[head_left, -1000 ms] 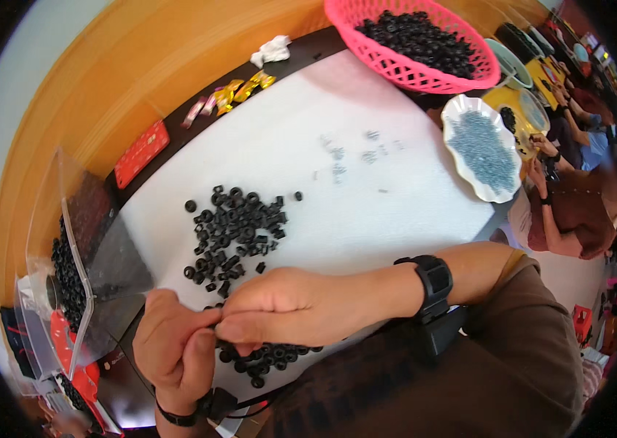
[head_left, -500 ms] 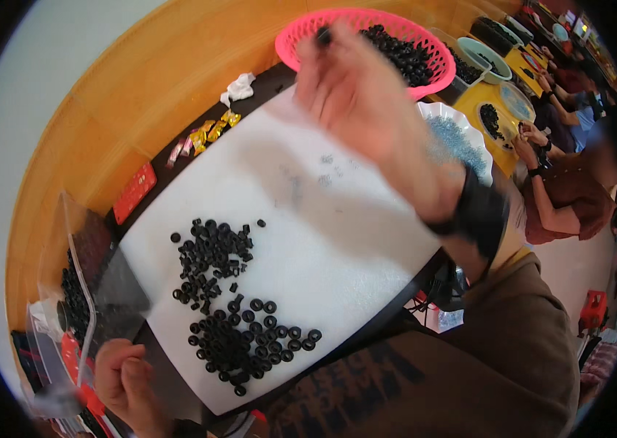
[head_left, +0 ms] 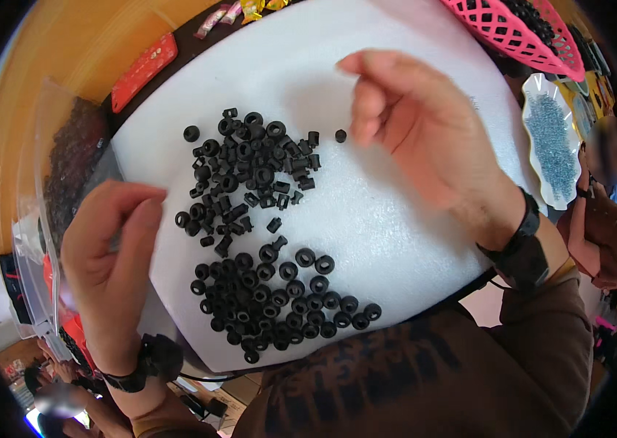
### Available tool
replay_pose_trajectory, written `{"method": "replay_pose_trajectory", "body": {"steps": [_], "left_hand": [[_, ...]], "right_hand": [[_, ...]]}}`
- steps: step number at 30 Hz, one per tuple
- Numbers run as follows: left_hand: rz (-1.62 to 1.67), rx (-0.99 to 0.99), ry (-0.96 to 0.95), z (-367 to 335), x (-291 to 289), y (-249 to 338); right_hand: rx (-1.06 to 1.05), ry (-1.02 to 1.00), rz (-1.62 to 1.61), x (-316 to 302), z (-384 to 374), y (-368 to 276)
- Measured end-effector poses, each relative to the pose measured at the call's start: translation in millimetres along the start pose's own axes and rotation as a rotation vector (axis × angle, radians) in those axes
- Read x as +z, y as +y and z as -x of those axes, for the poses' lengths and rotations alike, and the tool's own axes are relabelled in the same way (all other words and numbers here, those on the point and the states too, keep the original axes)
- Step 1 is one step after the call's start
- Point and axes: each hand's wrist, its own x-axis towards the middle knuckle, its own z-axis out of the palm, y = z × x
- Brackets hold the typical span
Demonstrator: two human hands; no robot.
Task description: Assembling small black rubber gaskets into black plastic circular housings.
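Observation:
A white foam sheet (head_left: 411, 233) carries two piles of small black parts. The upper pile (head_left: 250, 160) mixes narrow-necked plugs and rings; the lower pile (head_left: 250, 292) is mostly thick rings. My left hand (head_left: 108, 255) is beside the sheet's left edge, thumb and index finger drawn together, with nothing seen at their tips. Over the upper right of the sheet hovers my right hand (head_left: 425, 131), palm partly showing, slightly blurred, fingers apart and without any visible part in them. A single black part (head_left: 340, 136) sits just left of it. Both wrists wear black bands.
A pink basket (head_left: 542, 55) of black parts stands at the far right, above a white scalloped tray (head_left: 527, 157) of pale blue beads. On the left is a clear plastic bin (head_left: 49, 197) with dark parts. A red plastic piece (head_left: 144, 71) and wrapped candies (head_left: 210, 22) lie behind the sheet.
My right hand has come down from the pink basket to above the sheet, and the black part it held is gone. My left hand has risen toward the sheet. The view has shifted.

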Motion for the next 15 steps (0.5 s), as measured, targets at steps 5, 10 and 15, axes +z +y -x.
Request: {"method": "replay_pose_trajectory", "body": {"steps": [5,10,15], "left_hand": [[-0.306,0.463,-0.161,-44.9,47.7,12.2],[-0.468,0.564,-0.205,-66.3,75.6,5.4],[-0.479,0.448,-0.27,-67.6,73.9,8.2]], "right_hand": [[-0.015,0.038,-0.117,-11.2,-7.6,-10.4],[0.021,0.096,-0.074,-10.9,-7.9,-5.2],[0.053,0.072,-0.015,-11.2,-5.1,-2.9]]}}
